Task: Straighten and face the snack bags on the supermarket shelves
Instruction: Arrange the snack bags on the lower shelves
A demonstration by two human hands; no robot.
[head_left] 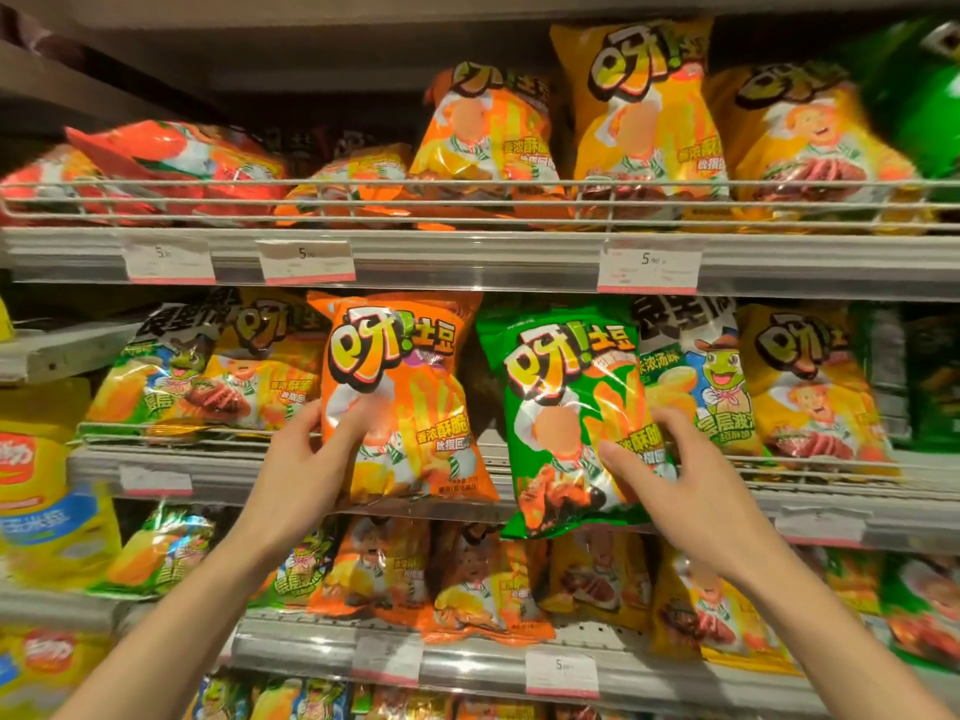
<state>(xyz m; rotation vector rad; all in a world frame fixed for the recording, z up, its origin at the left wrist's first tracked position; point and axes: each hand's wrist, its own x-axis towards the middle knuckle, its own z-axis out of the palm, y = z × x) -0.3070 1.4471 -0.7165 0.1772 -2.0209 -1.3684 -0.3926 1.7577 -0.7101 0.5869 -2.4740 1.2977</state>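
Observation:
An orange snack bag (410,366) hangs in front of the middle shelf (831,511), front face toward me. My left hand (306,454) grips its lower left edge, thumb on the front. Beside it on the right is a green snack bag (561,387), tilted slightly, its bottom below the shelf lip. My right hand (670,475) holds its lower right part, thumb on the front and fingers curled round the side.
Yellow and orange bags stand behind the wire rail of the upper shelf (467,252); red bags (156,163) lie flat at its left. More bags fill the middle shelf on both sides and the lower shelf (467,662). Price tags line the shelf edges.

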